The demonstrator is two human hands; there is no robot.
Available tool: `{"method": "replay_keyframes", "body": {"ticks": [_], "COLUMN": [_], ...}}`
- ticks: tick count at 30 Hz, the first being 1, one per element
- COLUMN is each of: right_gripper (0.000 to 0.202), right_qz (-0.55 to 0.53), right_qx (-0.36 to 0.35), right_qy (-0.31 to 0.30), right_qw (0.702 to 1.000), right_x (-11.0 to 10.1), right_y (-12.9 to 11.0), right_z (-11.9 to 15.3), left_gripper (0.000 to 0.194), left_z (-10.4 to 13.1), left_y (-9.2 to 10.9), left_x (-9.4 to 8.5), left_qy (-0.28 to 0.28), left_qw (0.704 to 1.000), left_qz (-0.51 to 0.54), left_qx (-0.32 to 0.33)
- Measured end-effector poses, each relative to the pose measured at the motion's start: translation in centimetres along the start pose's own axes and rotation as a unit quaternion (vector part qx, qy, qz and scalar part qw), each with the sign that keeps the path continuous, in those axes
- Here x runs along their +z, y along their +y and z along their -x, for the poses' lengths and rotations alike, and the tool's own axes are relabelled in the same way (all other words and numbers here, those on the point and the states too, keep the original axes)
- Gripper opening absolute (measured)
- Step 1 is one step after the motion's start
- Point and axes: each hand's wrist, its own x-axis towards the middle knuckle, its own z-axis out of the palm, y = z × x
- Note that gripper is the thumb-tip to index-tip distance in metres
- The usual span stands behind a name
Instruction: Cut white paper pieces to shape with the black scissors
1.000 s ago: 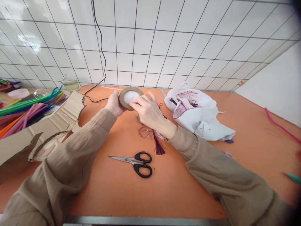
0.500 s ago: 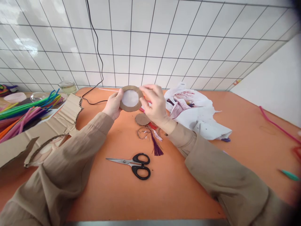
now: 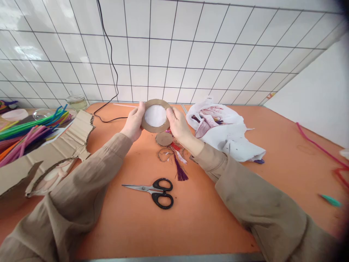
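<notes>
Both hands hold a cardboard ring (image 3: 156, 129) whose round opening is covered with white material (image 3: 155, 115). My left hand (image 3: 133, 122) grips its left rim, thumb on the near face and fingers behind. On the right rim, my right hand (image 3: 178, 125) is closed in the same way. Below the ring a cardboard disc (image 3: 164, 138) lies on the orange table (image 3: 131, 225). Beside the disc are loose threads and a dark purple tassel (image 3: 181, 172). Closer to me rest black-handled scissors (image 3: 152, 190), blades pointing left.
A white plastic bag (image 3: 231, 134) with pinkish cloth in it sits at right. Cut cardboard (image 3: 73, 131) and colourful pipe cleaners (image 3: 29, 127) lie on the left, near a glass jar (image 3: 76, 102). A black cable (image 3: 111, 54) runs down the tiled wall. A pink strip (image 3: 313, 140) is far right.
My right hand has come down onto the ring's right rim, where before its raised fingers were blurred beside it. The ring has shifted slightly right and faces me more squarely.
</notes>
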Motion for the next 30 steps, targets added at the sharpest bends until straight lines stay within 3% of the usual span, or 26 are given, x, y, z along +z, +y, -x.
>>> {"method": "replay_keyframes", "body": {"ticks": [4, 7, 13, 19, 23, 27, 30], "right_gripper": [0.044, 0.042, 0.044, 0.046, 0.051, 0.053, 0.051], "right_qz": [0.023, 0.025, 0.055, 0.044, 0.017, -0.031, -0.057], "right_qx": [0.008, 0.011, -0.047, -0.098, -0.098, -0.119, -0.113], "right_qy": [0.043, 0.053, 0.030, 0.011, 0.012, 0.017, 0.012], "right_qw": [0.999, 0.998, 0.997, 0.994, 0.995, 0.992, 0.992], "right_x": [0.0, -0.1, -0.3, -0.8, -0.7, -0.5, -0.5], "right_y": [0.4, 0.7, 1.2, 1.6, 1.9, 2.0, 1.8], "right_z": [-0.4, -0.6, -0.5, -0.5, -0.5, -0.5, -0.6], "left_gripper": [0.045, 0.032, 0.026, 0.008, 0.018, 0.018, 0.015], "left_z": [0.2, 0.6, 0.4, 0.3, 0.3, -0.1, -0.2], "left_y": [-0.1, -0.4, -0.7, 0.0, 0.0, -0.4, -0.6], "left_x": [0.1, 0.0, -0.5, -0.8, -0.9, -1.3, -1.4], "left_qy": [-0.036, -0.050, -0.037, -0.016, 0.024, 0.014, 0.002], "left_qw": [0.998, 0.999, 0.991, 0.950, 0.913, 0.869, 0.876], "left_qz": [0.037, -0.013, -0.089, -0.213, -0.309, -0.397, -0.387], "left_qx": [-0.026, 0.008, 0.092, 0.230, 0.264, 0.296, 0.287]}}
